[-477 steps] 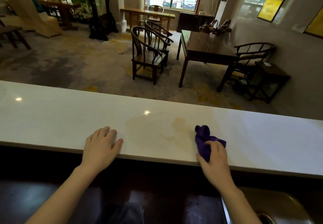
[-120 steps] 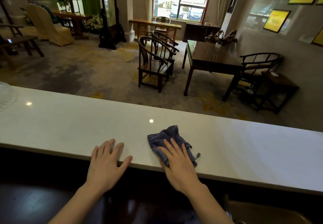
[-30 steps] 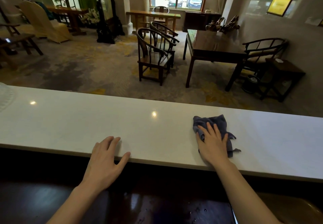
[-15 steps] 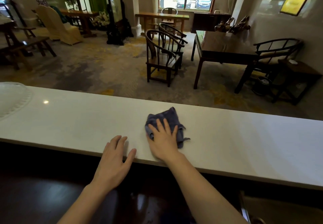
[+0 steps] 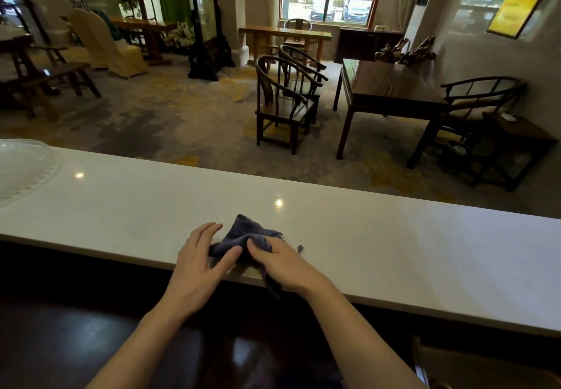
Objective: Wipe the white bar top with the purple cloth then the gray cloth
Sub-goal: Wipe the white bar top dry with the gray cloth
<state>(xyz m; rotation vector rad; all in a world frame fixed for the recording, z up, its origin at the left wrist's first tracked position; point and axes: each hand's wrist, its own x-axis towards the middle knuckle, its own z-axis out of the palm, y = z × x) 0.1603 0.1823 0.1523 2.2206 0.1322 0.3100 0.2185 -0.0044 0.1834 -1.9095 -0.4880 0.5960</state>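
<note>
The gray cloth (image 5: 247,232) lies bunched up near the front edge of the white bar top (image 5: 394,237), with one corner hanging over the edge. My right hand (image 5: 282,262) pinches the cloth's near side between thumb and fingers. My left hand (image 5: 200,256) rests flat at the bar's front edge, its thumb touching the cloth's left side and its fingers spread. The purple cloth is not in view.
A clear glass dish (image 5: 21,167) sits on the bar top at the far left. Below the bar runs a dark counter (image 5: 91,337). Beyond the bar stand wooden chairs (image 5: 282,103) and a dark table (image 5: 388,88) on carpet.
My right hand went from pressing flat on the gray cloth to gathering it up at the front edge. My left hand moved right and now touches the cloth.
</note>
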